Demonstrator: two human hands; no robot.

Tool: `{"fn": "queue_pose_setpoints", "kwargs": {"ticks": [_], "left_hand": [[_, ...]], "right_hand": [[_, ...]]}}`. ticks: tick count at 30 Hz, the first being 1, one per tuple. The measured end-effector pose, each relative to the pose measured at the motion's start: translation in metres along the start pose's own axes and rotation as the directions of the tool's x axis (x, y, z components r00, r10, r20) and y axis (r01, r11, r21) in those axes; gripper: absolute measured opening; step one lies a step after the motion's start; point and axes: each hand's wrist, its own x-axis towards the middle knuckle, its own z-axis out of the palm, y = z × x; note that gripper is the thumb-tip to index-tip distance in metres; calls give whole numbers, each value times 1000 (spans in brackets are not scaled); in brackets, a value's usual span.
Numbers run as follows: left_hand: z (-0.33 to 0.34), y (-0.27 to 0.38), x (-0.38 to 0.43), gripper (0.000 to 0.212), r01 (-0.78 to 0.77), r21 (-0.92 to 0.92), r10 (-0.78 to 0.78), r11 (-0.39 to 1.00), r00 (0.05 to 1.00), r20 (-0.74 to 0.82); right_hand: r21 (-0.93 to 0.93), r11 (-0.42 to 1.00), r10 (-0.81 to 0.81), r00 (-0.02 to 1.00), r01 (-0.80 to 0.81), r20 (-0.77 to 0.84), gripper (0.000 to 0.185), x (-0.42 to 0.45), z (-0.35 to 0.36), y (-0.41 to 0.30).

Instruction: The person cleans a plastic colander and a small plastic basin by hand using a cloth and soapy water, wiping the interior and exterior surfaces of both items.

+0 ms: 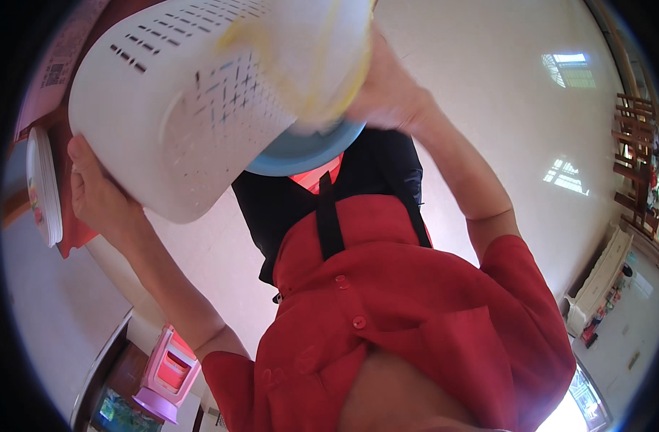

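Note:
My left hand (105, 202) grips the bottom end of a white plastic basket (129, 119), which lies tilted on its side and has rows of slots and cross-shaped holes in its wall. My right hand (391, 89) is closed around a pale, yellow-edged piece (318, 59), apparently cloth, blurred and overlapping the basket's right side. Its fingers are mostly hidden behind that piece. Below both, a light blue basin (307, 154) shows in part between the basket and my thighs; its contents are mostly hidden.
At the left, a stack of white plates or lids (44, 186) stands at the edge of a red surface (75, 232), with a pink printed box (54, 70) above. A pink and purple plastic item (170, 372) is at lower left. Wooden chairs (634, 156) and a cream cabinet (599, 281) stand far right.

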Motion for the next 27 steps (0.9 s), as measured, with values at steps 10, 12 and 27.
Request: {"fn": "queue_pose_setpoints", "kwargs": {"ticks": [10,12,27], "left_hand": [[-11,-34,6,50,335,-231,-294,914,936,192],[-14,-36,14,52,364,-333,-325,870,931,169],[-12,-49,0,54,218,-396,-183,892,975,124]], "right_hand": [[-387,922,-57,997,32,-53,58,20,63,-28],[-456,890,-27,996,-14,-82,56,30,46,8],[-231,963,114,986,-139,-120,41,-18,78,-2]]}}
